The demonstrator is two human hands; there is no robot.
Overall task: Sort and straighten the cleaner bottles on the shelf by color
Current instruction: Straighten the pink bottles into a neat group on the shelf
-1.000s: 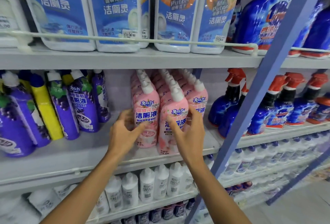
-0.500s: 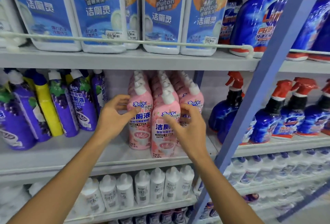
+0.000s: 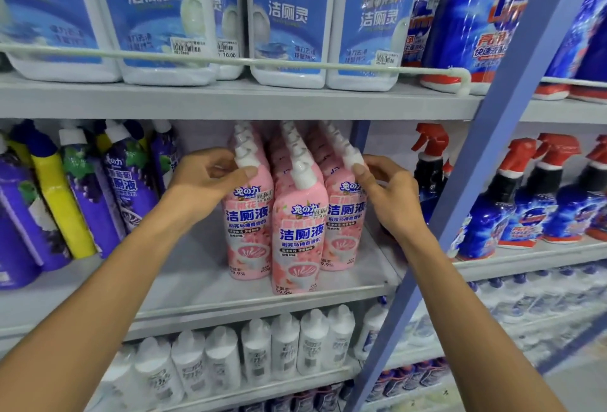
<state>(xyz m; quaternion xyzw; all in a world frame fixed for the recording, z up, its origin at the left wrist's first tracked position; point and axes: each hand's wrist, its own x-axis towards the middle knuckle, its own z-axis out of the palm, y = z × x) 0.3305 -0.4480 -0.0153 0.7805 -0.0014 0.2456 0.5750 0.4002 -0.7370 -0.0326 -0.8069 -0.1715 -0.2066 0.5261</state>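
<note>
Pink bottles (image 3: 295, 162) sit in three rows on the middle shelf (image 3: 210, 293), left grip (image 3: 210, 178) pinching the left front cap (image 3: 244, 158), right grip (image 3: 387, 191) pinching the right front cap (image 3: 352, 157); we should pull both flush with the centre bottle (image 3: 300, 234), labels forward.

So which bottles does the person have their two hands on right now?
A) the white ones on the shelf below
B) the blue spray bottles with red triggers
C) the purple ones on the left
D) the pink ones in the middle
D: the left hand pinches the white-capped neck of the left pink bottle, and the right hand holds the neck of the right pink bottle.
</note>
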